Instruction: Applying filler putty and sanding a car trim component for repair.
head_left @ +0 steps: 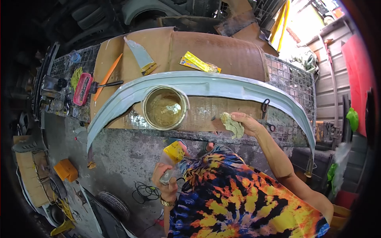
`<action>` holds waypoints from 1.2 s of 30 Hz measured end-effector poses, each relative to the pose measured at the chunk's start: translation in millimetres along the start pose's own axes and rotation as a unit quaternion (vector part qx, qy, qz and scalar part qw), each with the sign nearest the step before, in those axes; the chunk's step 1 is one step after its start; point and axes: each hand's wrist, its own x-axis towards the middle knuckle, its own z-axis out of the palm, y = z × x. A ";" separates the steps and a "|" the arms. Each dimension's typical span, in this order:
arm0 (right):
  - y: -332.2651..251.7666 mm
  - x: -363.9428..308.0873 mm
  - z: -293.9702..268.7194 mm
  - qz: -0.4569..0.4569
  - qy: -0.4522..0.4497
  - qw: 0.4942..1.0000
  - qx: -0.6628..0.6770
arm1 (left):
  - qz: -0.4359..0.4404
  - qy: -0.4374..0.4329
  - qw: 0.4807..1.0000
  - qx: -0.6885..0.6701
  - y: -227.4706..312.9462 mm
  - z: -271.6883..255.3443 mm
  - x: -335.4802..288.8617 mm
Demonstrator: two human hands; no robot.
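My right hand (pixel 247 123) is closed on a crumpled pale-yellow rag (pixel 233 127), held over the near edge of the table. Lower down, in front of my body, my left hand (pixel 167 179) grips a clear plastic packet with a yellow end (pixel 174 152); its lower part is partly hidden by my fingers. A long, curved, pale grey-blue car bumper (pixel 222 82) arches across the table. Inside its curve, left of the rag, stands a round open tin (pixel 165 108) with brownish residue on its walls and bottom.
Cardboard (pixel 216 49) covers part of the mesh-topped table (pixel 282 77). On it lie a yellow packet (pixel 198 62), an orange strip (pixel 108 77) and a pale triangular piece (pixel 139 55). Scissors (pixel 266 104) rest at the right, a pink tray (pixel 83 89) left. A tire (pixel 114 205) and cable (pixel 145 193) are below.
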 end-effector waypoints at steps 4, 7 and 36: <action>14.3 -28.4 -28.8 -0.032 0.049 0.997 0.051 | 0.039 -0.052 0.996 -0.058 35.3 61.9 30.9; 30.9 -31.7 -53.0 -0.066 0.091 0.994 -0.018 | -0.010 -0.089 0.987 -0.136 30.8 127.9 52.1; 115.7 62.0 -56.9 -0.231 0.218 0.602 -0.732 | -0.016 -0.176 0.965 -0.195 20.4 237.3 94.0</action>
